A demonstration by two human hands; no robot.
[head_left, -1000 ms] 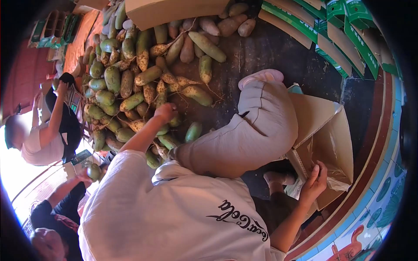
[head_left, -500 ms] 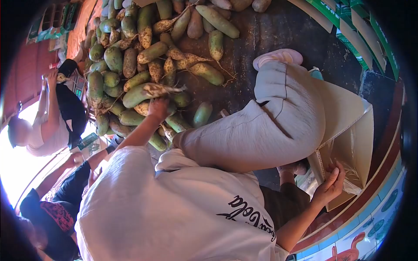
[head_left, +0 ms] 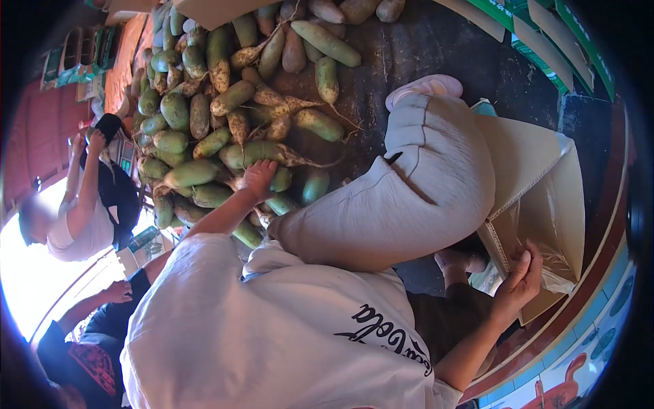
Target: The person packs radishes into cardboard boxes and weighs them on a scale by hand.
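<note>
L fingers (head_left: 264, 168) on radish (head_left: 255, 151), Coca-Cola tee (head_left: 272, 324)

I log: green-printed cartons (head_left: 560, 41), upper right; blue tiles (head_left: 594, 297) and a red painted figure (head_left: 567, 390), lower right; green divided boxes (head_left: 83, 51), upper left; red wall (head_left: 44, 129); one white-shirted co-worker (head_left: 78, 228), one dark-shirted co-worker (head_left: 88, 361), left.

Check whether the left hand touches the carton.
Apart: the head view shows the left hand at the radishes, with the leg between it and the carton.
</note>
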